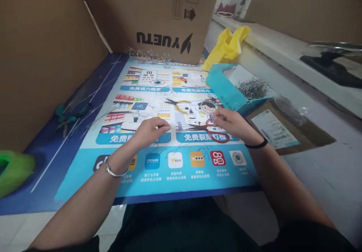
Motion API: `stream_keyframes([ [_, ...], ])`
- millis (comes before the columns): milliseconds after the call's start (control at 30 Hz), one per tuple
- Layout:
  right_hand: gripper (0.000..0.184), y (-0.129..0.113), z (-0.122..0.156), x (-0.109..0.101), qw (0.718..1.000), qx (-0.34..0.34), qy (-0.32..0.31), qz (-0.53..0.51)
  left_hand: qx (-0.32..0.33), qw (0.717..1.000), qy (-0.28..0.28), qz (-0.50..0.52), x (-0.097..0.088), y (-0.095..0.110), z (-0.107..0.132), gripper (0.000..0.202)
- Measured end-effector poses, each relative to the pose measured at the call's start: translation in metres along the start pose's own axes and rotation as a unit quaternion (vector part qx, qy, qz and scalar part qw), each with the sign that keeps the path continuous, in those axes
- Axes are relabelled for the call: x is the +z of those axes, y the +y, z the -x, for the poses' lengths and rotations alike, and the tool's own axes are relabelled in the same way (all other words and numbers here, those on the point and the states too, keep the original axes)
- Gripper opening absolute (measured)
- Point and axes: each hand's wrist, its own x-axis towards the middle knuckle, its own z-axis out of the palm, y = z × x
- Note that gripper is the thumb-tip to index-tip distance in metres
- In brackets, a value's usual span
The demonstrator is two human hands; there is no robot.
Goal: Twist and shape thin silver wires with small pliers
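My left hand (151, 129) rests on the printed blue poster board (158, 176) with its fingers pinched together on a thin wire. My right hand (230, 123) is closed in a pinch just right of it, above red-handled scissors (217, 133) that lie on the board. What the right fingers pinch is too small to make out; a fine wire seems to run between the two hands. Loose thin wires (169, 150) lie on the board below the hands.
Yellow-handled scissors (181, 104) lie further back on the board. A teal box (226, 90) holds a heap of small metal pieces (251, 88). A large cardboard box (158, 18) stands behind. Green-handled pliers (69, 112) lie at left, a yellow bag (226, 46) at the back right.
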Motion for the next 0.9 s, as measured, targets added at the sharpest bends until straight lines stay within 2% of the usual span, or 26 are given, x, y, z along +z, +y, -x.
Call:
stream_keyframes([
  [133,0.015,-0.032,-0.021,0.006,0.994,-0.014,-0.093,-0.058,-0.005,0.999,-0.049,0.022,-0.001,-0.002,0.000,0.017],
  [167,0.013,-0.038,-0.028,0.010,0.994,-0.022,-0.097,-0.055,-0.010,0.998,-0.062,0.024,-0.001,-0.002,0.000,0.016],
  [300,0.017,-0.051,-0.051,0.039,0.996,-0.038,-0.059,-0.057,-0.026,0.997,-0.067,0.012,0.002,0.000,0.001,0.014],
  [367,0.019,-0.050,-0.056,0.057,0.997,-0.032,-0.015,-0.064,-0.026,0.998,-0.051,-0.011,0.004,0.002,0.002,0.014],
  [433,0.021,-0.045,-0.057,0.073,0.997,-0.025,0.015,-0.072,-0.026,0.998,-0.036,-0.052,0.009,0.004,0.004,0.014],
  [533,0.017,-0.036,-0.052,0.089,0.995,-0.037,0.015,-0.088,-0.009,0.988,-0.002,-0.157,0.021,0.007,0.006,0.017],
  [667,0.011,-0.032,-0.048,0.096,0.994,-0.065,0.043,-0.082,0.039,0.969,0.005,-0.245,0.039,0.008,0.009,0.017],
  [800,0.010,-0.037,-0.047,0.096,0.989,-0.111,0.075,-0.062,0.061,0.969,-0.006,-0.238,0.040,0.007,0.010,0.013],
  [867,0.012,-0.040,-0.046,0.095,0.986,-0.137,0.081,-0.059,0.068,0.977,0.037,-0.201,0.033,0.006,0.010,0.014],
  [900,0.013,-0.041,-0.046,0.094,0.983,-0.152,0.082,-0.059,0.069,0.978,0.077,-0.179,0.028,0.005,0.010,0.015],
])
